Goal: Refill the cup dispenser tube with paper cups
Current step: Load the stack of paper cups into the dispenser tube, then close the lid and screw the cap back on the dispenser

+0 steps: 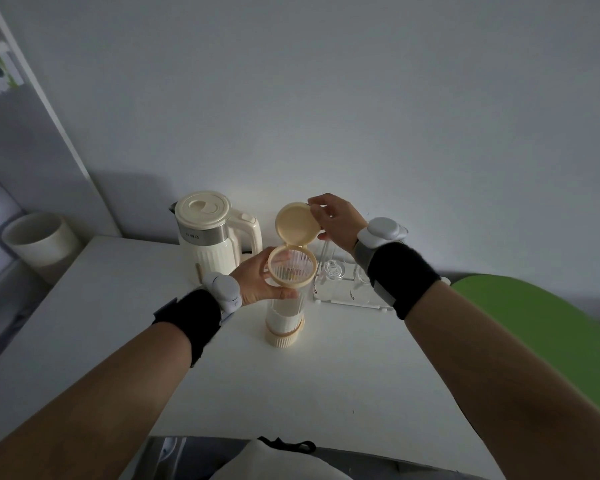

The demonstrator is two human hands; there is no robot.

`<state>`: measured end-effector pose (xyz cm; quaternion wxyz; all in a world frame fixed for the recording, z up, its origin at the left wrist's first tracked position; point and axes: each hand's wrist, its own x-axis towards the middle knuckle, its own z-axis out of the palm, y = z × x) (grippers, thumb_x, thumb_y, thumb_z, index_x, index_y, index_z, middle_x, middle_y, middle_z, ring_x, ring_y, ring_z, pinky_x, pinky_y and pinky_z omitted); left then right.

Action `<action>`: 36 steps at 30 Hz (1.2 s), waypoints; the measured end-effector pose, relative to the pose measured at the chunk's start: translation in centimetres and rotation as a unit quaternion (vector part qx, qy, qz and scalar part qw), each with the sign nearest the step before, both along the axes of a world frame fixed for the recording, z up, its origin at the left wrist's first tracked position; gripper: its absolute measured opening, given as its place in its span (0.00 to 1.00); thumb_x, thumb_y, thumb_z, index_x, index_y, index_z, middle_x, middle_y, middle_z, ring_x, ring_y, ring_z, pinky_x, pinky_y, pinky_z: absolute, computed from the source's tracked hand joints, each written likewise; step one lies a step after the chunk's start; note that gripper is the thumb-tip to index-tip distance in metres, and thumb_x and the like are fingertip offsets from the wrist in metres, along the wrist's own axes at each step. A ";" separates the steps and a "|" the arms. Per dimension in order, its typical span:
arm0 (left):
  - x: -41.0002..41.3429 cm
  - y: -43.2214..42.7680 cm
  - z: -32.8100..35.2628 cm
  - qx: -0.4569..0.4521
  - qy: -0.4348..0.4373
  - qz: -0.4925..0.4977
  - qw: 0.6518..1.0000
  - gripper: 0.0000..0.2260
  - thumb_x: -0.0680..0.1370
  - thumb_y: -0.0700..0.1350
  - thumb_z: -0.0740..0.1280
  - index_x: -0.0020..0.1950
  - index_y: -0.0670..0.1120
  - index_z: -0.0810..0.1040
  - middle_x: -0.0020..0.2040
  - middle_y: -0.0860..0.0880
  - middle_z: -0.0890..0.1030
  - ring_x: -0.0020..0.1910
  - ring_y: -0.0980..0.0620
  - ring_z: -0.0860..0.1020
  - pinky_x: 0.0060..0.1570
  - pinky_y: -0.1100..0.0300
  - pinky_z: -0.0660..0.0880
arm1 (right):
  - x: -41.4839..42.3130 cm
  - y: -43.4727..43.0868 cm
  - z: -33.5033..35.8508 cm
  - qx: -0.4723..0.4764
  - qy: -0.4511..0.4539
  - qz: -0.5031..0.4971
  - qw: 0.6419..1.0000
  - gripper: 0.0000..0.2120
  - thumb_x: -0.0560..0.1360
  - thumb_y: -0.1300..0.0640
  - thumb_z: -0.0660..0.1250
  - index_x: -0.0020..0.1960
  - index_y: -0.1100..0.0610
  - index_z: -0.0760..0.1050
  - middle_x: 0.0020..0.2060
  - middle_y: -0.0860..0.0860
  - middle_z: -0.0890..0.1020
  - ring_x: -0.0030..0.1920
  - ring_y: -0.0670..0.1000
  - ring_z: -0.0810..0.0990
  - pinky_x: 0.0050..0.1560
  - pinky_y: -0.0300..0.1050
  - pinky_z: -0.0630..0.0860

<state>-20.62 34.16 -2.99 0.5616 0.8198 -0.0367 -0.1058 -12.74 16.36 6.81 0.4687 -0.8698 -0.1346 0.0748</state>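
Cup dispenser tube (284, 308): upright on counter (326, 375), centre, long axis vertical, mouth up. Left hand (257, 280) wrapped round upper tube. Right hand (336, 220) pinching hinged lid (297, 225), swung open at far side. Spare paper cups unseen.

A cup dispenser tube (284, 306) stands upright on the white table (326, 375), near the middle of its far half. The left hand (257, 278) is wrapped around the clear upper part of the tube, just under its rim. The hinged lid (297, 224) is swung up and back, so the mouth of the tube is open. The right hand (336, 216) pinches the far edge of the lid with its fingertips. A cream kettle (212, 233) stands close to the far edge, left of the tube. A clear tray (347, 285) with glasses sits just right of the tube, under the right wrist. Both wrists carry black bands.
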 end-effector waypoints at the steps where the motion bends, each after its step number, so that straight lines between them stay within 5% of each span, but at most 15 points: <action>1: 0.0 0.0 0.0 -0.001 0.001 0.001 1.000 0.41 0.56 0.59 0.79 0.66 0.52 0.69 0.62 0.57 0.77 0.63 0.59 0.74 0.64 0.57 0.73 | 0.1 0.1 -0.1 -0.001 -0.001 -0.001 1.000 0.14 0.80 0.56 0.60 0.64 0.59 0.74 0.55 0.59 0.80 0.50 0.57 0.80 0.47 0.49 0.82; 11: -0.1 0.2 -0.1 0.000 0.001 -0.002 1.000 0.44 0.55 0.63 0.80 0.67 0.52 0.69 0.63 0.56 0.77 0.65 0.56 0.74 0.65 0.54 0.72 | 0.3 -0.1 -0.8 0.007 -0.010 -0.006 1.000 0.11 0.80 0.58 0.60 0.59 0.58 0.77 0.51 0.61 0.81 0.49 0.61 0.82 0.46 0.52 0.83; 27: -0.1 0.2 -0.1 -0.017 0.002 -0.008 1.000 0.46 0.53 0.64 0.79 0.67 0.51 0.69 0.64 0.54 0.77 0.65 0.55 0.74 0.66 0.52 0.72 | -0.5 -0.6 -0.8 0.004 -0.035 -0.015 0.999 0.08 0.78 0.58 0.63 0.56 0.55 0.77 0.39 0.49 0.80 0.43 0.60 0.84 0.51 0.58 0.81; 36: 0.2 0.2 -0.4 -0.013 0.005 -0.003 1.000 0.40 0.58 0.57 0.80 0.67 0.52 0.70 0.63 0.55 0.78 0.64 0.56 0.75 0.66 0.51 0.72 | -1.6 -1.3 -0.3 0.054 -0.016 0.012 0.998 0.04 0.76 0.63 0.67 0.51 0.60 0.78 0.43 0.57 0.82 0.44 0.56 0.81 0.50 0.50 0.82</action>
